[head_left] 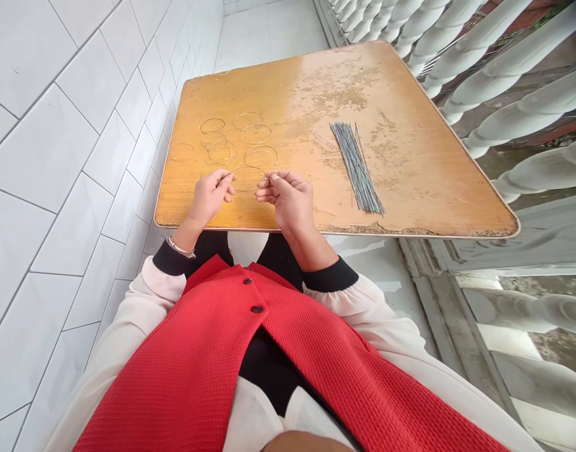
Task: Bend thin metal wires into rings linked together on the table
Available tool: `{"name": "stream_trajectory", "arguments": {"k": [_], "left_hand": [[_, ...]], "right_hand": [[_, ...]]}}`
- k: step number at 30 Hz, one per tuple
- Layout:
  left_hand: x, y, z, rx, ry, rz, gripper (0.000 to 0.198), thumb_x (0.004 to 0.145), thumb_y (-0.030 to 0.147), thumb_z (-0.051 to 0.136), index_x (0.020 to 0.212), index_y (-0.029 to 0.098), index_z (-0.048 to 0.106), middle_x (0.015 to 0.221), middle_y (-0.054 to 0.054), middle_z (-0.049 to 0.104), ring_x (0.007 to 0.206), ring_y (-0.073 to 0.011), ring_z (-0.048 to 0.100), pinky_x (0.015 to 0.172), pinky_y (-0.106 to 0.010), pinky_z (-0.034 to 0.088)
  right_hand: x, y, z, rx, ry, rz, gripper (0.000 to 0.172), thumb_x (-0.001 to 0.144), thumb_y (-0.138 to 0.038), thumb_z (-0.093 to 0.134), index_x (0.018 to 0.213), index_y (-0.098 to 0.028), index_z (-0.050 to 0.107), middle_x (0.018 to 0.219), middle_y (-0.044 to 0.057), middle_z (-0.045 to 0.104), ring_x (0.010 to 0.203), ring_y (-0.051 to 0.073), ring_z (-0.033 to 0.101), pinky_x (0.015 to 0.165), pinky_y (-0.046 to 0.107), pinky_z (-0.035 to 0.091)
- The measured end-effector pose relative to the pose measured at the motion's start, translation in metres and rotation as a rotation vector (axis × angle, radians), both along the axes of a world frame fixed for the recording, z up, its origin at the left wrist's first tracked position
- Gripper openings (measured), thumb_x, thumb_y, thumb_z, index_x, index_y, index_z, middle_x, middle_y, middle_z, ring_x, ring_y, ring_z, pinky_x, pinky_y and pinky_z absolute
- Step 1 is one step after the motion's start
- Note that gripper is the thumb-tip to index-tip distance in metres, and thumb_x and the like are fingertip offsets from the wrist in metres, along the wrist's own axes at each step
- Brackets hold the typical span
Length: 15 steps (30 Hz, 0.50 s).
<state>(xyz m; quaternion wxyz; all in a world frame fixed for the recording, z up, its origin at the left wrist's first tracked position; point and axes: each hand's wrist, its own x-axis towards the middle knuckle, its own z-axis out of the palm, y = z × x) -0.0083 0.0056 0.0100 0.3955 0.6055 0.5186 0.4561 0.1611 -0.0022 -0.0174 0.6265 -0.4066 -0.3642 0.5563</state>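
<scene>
My left hand (210, 196) and my right hand (288, 201) rest at the near edge of a worn wooden tabletop (311, 81). Between them is a thin wire ring (248, 167), pinched by the fingertips of both hands. Several similar wire rings (222, 152) lie flat just beyond my hands, some overlapping. To the right of my right hand lies a bundle of straight grey wires (356, 168), out of reach of my fingertips. A few loose strands stray from it.
A white tiled surface (56, 157) runs along the table's left side. A white balustrade (504, 81) runs along the right side. The table's scuffed near edge (335, 230) passes just below my wrists, and a bangle (179, 248) circles my left wrist.
</scene>
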Motion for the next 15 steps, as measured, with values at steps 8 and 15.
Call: {"name": "stream_trajectory", "arguments": {"k": [8,15], "left_hand": [[0.014,-0.009,0.008,-0.252,-0.442,0.110,0.018,0.100,0.023,0.054,0.085,0.017,0.059,0.064,0.006,0.060,0.046,-0.0020,0.056,0.046,-0.014,0.038],[0.020,-0.010,0.005,-0.200,-0.734,0.112,0.028,0.099,0.025,0.057,0.073,0.017,0.053,0.061,0.006,0.056,0.046,-0.0003,0.049,0.045,-0.013,0.034]], "right_hand": [[-0.009,-0.008,-0.001,-0.076,0.237,0.059,0.020,0.086,-0.031,0.071,0.074,-0.020,0.060,0.074,-0.001,0.070,0.065,0.008,0.069,0.066,0.019,0.058],[-0.012,-0.005,-0.002,-0.146,0.341,0.067,0.038,0.087,-0.052,0.070,0.071,-0.021,0.056,0.070,-0.002,0.066,0.063,0.008,0.066,0.061,0.018,0.056]]}}
